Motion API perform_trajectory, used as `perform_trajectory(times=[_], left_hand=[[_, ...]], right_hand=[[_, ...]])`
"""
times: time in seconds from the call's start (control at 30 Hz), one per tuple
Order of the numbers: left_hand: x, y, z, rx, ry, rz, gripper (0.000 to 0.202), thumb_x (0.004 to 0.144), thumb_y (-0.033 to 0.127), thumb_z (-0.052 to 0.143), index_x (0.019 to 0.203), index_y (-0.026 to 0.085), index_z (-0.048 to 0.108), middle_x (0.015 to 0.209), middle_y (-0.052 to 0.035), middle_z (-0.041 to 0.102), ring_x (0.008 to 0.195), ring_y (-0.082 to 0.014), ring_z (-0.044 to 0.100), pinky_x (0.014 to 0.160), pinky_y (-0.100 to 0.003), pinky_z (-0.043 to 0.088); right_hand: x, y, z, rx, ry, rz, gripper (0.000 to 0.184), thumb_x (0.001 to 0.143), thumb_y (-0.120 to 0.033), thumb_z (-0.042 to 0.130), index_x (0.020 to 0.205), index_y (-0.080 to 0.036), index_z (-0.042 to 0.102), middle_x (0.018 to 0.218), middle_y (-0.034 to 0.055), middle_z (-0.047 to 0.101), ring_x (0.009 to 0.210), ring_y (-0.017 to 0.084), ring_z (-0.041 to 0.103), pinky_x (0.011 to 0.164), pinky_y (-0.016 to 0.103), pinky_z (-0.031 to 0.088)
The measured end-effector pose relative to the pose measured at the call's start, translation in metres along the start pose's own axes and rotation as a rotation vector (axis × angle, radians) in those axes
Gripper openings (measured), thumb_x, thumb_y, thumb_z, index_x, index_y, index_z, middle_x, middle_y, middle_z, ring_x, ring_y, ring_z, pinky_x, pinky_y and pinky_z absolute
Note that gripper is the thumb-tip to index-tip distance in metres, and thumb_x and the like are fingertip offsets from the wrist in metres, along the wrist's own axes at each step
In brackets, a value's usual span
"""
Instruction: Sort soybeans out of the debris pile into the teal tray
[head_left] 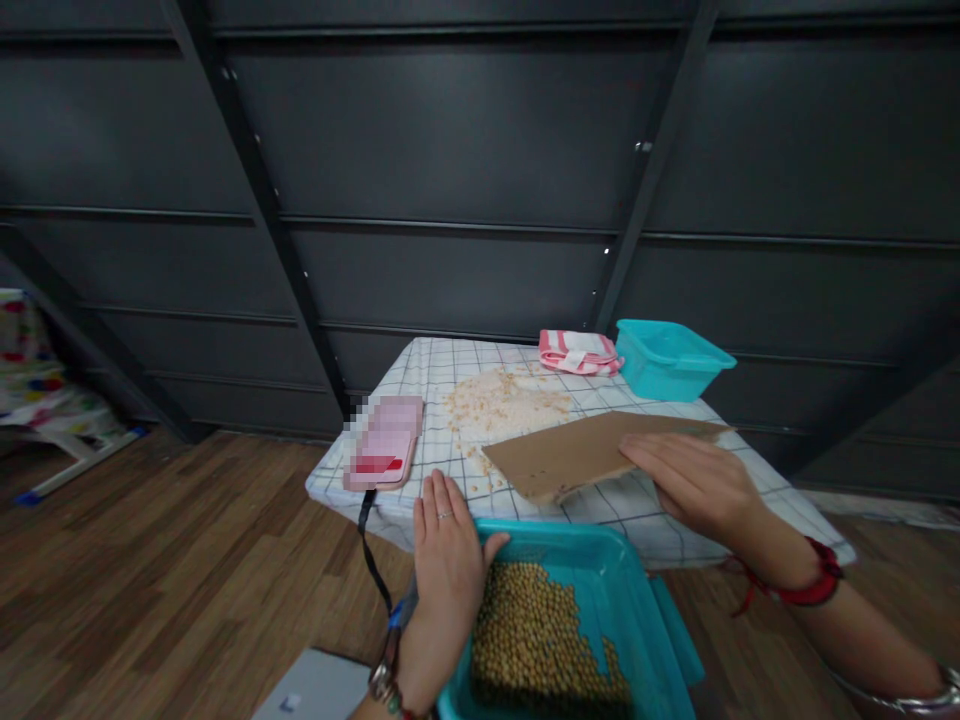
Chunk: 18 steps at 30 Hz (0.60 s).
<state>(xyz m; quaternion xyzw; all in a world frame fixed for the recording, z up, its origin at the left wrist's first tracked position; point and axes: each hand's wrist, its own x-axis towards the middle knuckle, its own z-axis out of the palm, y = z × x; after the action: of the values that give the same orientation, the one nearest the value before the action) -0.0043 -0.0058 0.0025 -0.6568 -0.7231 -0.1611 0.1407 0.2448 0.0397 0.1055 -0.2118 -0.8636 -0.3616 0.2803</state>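
Note:
My right hand (694,485) grips a flat piece of brown cardboard (570,455) by its right part, tilted over the table. Just beyond the cardboard's left end lies a spread of pale grains (502,405) mixed with yellowish beans or kernels. My left hand (450,545) is flat, fingers stretched toward the table's front edge, thumb by the rim of a teal basin (600,590). Many round yellow-brown beans (540,630), like soybeans, fill the basin's left side. The basin sits below the table's front edge; its near end is cut off.
A checked cloth covers the table (435,365). On its left lies a pink phone (386,440) with a dark strap. At the back are a folded red-and-white towel (577,352) and a smaller teal container (667,362). A grey object (315,688) is low at left. Dark panels (450,130) stand behind.

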Motion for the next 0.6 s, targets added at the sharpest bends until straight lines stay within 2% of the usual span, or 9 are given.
perform_trajectory(times=[0.1,0.2,0.43,0.5,0.6], left_hand=[[0.000,0.000,0.000,-0.017,0.006,0.001,0.080,0.072,0.058,0.038,0.123,-0.004,0.035,0.129,-0.0298,0.037,0.120,-0.0345,0.035,0.097,-0.049,0.033],[0.000,-0.001,0.001,-0.013,0.011,0.018,0.079,0.073,0.058,0.036,0.123,-0.003,0.035,0.129,-0.0294,0.037,0.121,-0.0341,0.034,0.096,-0.050,0.034],[0.002,0.002,-0.005,0.040,-0.036,0.014,0.080,0.069,0.053,0.050,0.120,-0.007,0.037,0.128,-0.0298,0.038,0.120,-0.0351,0.035,0.096,-0.047,0.035],[0.002,0.002,-0.007,0.038,-0.038,0.011,0.081,0.068,0.053,0.051,0.120,-0.007,0.037,0.127,-0.0303,0.039,0.120,-0.0352,0.035,0.096,-0.047,0.035],[0.002,0.002,-0.006,0.050,-0.022,0.014,0.081,0.068,0.055,0.049,0.120,-0.007,0.037,0.127,-0.0302,0.039,0.119,-0.0350,0.036,0.095,-0.047,0.036]], right_hand=[[0.006,-0.004,0.006,0.037,0.012,-0.015,0.041,0.074,0.002,0.036,0.106,-0.016,0.052,0.087,0.0055,0.067,0.082,0.015,0.062,0.072,0.030,0.051],[0.002,-0.007,0.004,0.049,-0.039,-0.018,0.037,0.075,0.001,0.035,0.101,-0.016,0.055,0.088,0.0052,0.067,0.083,0.015,0.061,0.072,0.029,0.051],[-0.021,-0.008,-0.025,0.155,-0.201,0.043,0.030,0.084,-0.010,0.031,0.101,-0.018,0.055,0.093,0.0036,0.066,0.086,0.013,0.061,0.076,0.026,0.050],[-0.024,-0.007,-0.030,0.162,-0.198,0.047,0.031,0.084,-0.011,0.031,0.103,-0.019,0.054,0.094,0.0033,0.066,0.087,0.014,0.061,0.076,0.026,0.051],[-0.024,-0.004,-0.027,0.105,-0.112,0.051,0.036,0.080,-0.006,0.033,0.108,-0.020,0.051,0.094,0.0038,0.066,0.087,0.014,0.061,0.076,0.026,0.051]])
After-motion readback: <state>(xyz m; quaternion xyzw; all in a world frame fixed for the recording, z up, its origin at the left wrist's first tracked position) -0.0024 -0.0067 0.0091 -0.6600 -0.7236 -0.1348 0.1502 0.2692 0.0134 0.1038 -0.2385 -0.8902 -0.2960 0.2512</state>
